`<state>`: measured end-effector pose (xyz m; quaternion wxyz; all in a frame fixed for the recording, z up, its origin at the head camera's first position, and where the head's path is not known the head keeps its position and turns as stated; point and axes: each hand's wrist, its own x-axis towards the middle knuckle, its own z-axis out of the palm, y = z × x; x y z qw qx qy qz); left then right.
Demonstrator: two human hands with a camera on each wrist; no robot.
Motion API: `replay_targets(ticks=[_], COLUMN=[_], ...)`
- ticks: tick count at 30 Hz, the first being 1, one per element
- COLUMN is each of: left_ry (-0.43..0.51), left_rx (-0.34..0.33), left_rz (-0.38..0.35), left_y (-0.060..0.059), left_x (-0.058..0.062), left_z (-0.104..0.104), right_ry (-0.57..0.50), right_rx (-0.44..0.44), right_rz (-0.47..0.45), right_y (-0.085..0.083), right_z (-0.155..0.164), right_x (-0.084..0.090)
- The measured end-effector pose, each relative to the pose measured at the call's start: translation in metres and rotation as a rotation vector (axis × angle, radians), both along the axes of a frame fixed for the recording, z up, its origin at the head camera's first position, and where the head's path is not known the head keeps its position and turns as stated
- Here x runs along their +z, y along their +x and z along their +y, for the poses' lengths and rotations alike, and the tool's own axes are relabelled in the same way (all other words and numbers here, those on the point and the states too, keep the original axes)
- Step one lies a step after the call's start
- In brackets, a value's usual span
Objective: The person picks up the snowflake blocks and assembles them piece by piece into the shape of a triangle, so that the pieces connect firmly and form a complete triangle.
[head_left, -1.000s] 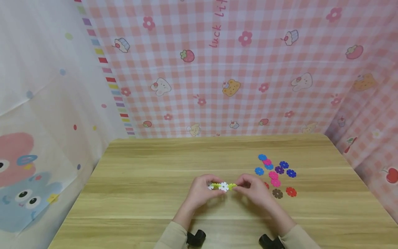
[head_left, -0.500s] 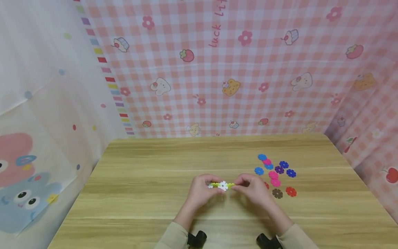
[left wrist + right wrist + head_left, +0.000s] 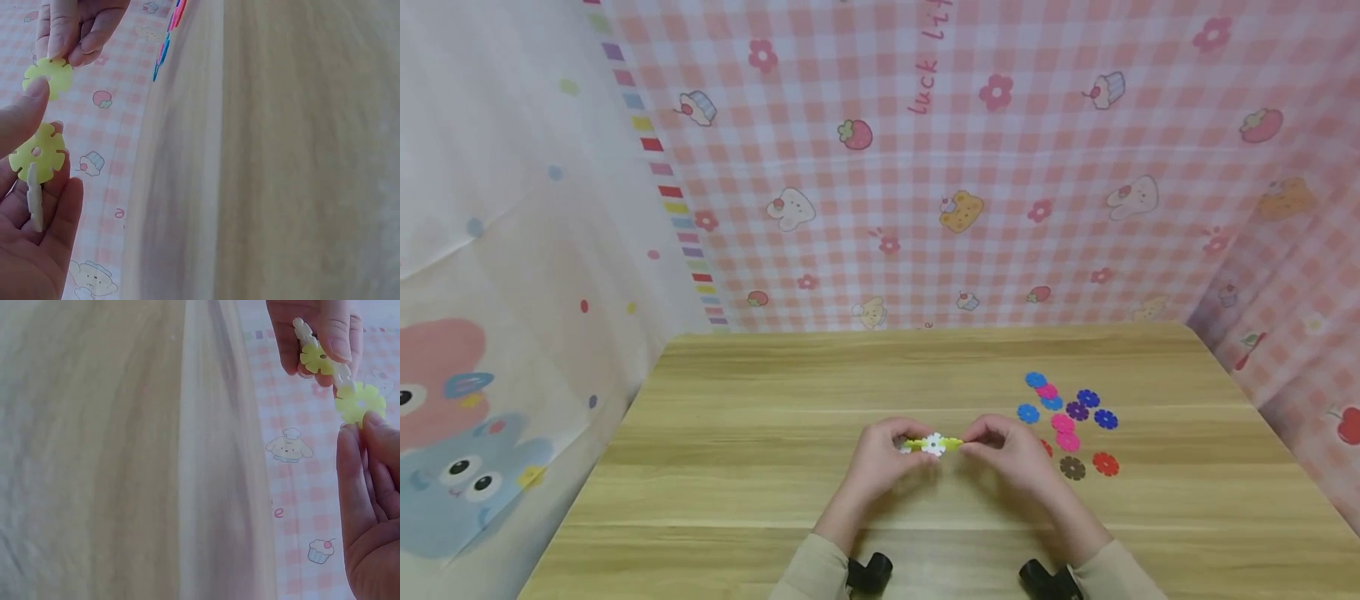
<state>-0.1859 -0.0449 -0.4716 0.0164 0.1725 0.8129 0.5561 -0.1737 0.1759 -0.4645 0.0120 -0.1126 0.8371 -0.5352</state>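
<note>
Above the table, both hands hold a short chain of notched snowflake discs, yellow and white by turns, joined slot to slot. My left hand (image 3: 880, 458) grips the chain's left part, its thumb over the discs; in the left wrist view a yellow disc (image 3: 39, 152) and an edge-on white disc (image 3: 34, 199) lie against its fingers. A white disc (image 3: 933, 445) faces the head camera in the middle. My right hand (image 3: 1011, 454) pinches the rim of the yellow end disc (image 3: 361, 405) between thumb and index finger. Fingers partly hide the left discs.
Right of the hands, several loose discs lie on the wooden table (image 3: 737, 467): blue discs (image 3: 1027, 413), pink discs (image 3: 1066, 441), a purple disc (image 3: 1077, 411), a brown disc (image 3: 1072, 468) and red discs (image 3: 1105, 464). A checked curtain (image 3: 865, 183) hangs behind.
The chain has shifted very slightly left and away from the person, and the yellow end disc looks a little more tilted. Both hands keep their hold; the loose discs lie as before.
</note>
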Motion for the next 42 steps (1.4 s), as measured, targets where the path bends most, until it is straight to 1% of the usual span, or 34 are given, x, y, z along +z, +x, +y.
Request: replay_targets(ticks=[3, 7, 13, 16, 21, 26, 33, 37, 42], left_ry=[-0.004, -0.014, -0.046, -0.045, -0.013, 0.027, 0.088, 0.095, 0.106], left_rx=[-0.006, -0.021, -0.031, -0.042, -0.064, -0.082, -0.091, -0.086, -0.071], left_rz=[-0.004, 0.014, 0.069, 0.081, 0.065, 0.055, 0.028, 0.029, 0.013], left_y=[0.000, 0.000, -0.001, -0.002, -0.003, -0.002, -0.003, -0.004, -0.004], left_x=[-0.001, -0.002, 0.001, 0.002, 0.002, 0.003, 0.004, 0.004, 0.004], left_z=[0.000, 0.001, 0.005, 0.006, 0.008, 0.009, 0.010, 0.009, 0.008], right_ry=[-0.028, -0.052, -0.028, -0.008, 0.005, -0.002, -0.009, 0.003, 0.028], right_rx=[0.005, 0.004, -0.019, -0.026, -0.034, -0.025, -0.035, -0.042, -0.047], right_rz=[-0.005, 0.005, 0.039, 0.055, 0.060, 0.086, 0.060, 0.042, 0.039], right_y=[0.001, 0.002, 0.002, 0.001, 0.002, 0.001, 0.001, 0.000, -0.002], right_z=[0.001, 0.001, 0.001, 0.000, -0.001, -0.003, -0.002, 0.006, 0.028], right_x=[0.000, -0.002, -0.004, -0.004, -0.003, -0.001, -0.001, -0.003, -0.007])
